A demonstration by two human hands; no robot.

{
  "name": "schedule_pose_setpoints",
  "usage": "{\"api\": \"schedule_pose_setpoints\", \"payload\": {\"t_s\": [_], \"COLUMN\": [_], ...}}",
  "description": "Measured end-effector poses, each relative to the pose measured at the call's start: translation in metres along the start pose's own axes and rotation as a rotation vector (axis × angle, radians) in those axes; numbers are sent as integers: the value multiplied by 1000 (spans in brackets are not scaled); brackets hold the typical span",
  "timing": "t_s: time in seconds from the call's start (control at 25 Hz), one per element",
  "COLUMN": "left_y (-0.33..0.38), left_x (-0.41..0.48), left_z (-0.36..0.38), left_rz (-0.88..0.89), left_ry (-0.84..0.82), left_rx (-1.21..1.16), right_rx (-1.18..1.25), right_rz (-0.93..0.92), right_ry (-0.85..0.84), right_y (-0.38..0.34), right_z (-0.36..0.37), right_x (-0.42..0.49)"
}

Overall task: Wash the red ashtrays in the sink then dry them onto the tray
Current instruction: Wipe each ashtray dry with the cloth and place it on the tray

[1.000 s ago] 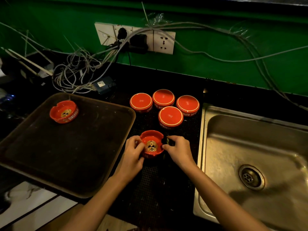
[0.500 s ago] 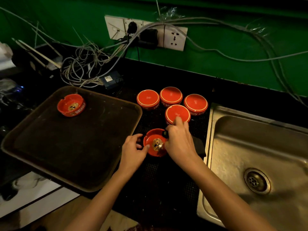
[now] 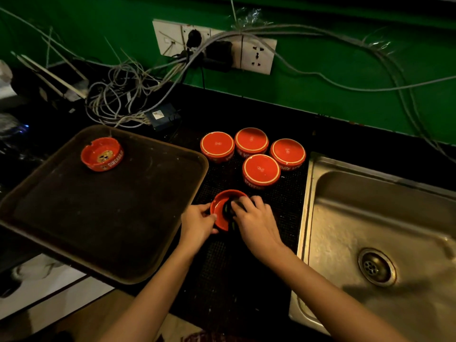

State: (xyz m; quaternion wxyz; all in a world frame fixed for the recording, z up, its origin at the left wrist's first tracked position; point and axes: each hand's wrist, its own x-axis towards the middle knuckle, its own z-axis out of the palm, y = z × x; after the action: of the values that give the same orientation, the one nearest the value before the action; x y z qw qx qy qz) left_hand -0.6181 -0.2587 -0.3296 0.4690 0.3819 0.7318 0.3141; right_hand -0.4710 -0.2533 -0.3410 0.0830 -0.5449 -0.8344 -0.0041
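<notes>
A red ashtray [image 3: 221, 206] stands upright on the black mat in front of me. My left hand [image 3: 197, 224] grips its left rim. My right hand [image 3: 256, 220] holds a dark cloth [image 3: 228, 210] and presses it into the ashtray's bowl. Several red ashtrays lie upside down behind it, the nearest [image 3: 261, 170] just beyond my right hand. One more ashtray [image 3: 102, 154] sits upright at the far left corner of the brown tray [image 3: 103, 218]. The steel sink [image 3: 385, 230] is on the right.
A tangle of cables [image 3: 118, 99] and a black adapter [image 3: 161, 116] lie behind the tray. Wall sockets [image 3: 214, 46] with plugs hang on the green wall. The tray's near corner juts over the counter edge.
My right hand drew back from the upside-down ashtray and now pushes the dark cloth into the upright ashtray. My left hand keeps its hold on the rim.
</notes>
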Motion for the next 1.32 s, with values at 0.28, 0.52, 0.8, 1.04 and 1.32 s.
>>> {"api": "schedule_pose_setpoints", "payload": {"t_s": [0.28, 0.52, 0.8, 1.04, 1.32], "left_y": [7, 7, 11, 9, 1], "left_x": [-2, -3, -6, -2, 0], "left_z": [-2, 4, -1, 5, 11], "left_rz": [-32, -2, 15, 35, 53], "left_ry": [-10, 51, 16, 78, 144], "left_rx": [-16, 41, 83, 119, 176], "right_rx": [15, 20, -1, 53, -46], "right_rz": [-109, -62, -23, -248, -166], "right_ry": [-174, -262, -224, -350, -343], "right_y": [-14, 2, -8, -3, 11], "right_z": [-8, -24, -17, -23, -33], "right_x": [20, 6, 31, 26, 8]}}
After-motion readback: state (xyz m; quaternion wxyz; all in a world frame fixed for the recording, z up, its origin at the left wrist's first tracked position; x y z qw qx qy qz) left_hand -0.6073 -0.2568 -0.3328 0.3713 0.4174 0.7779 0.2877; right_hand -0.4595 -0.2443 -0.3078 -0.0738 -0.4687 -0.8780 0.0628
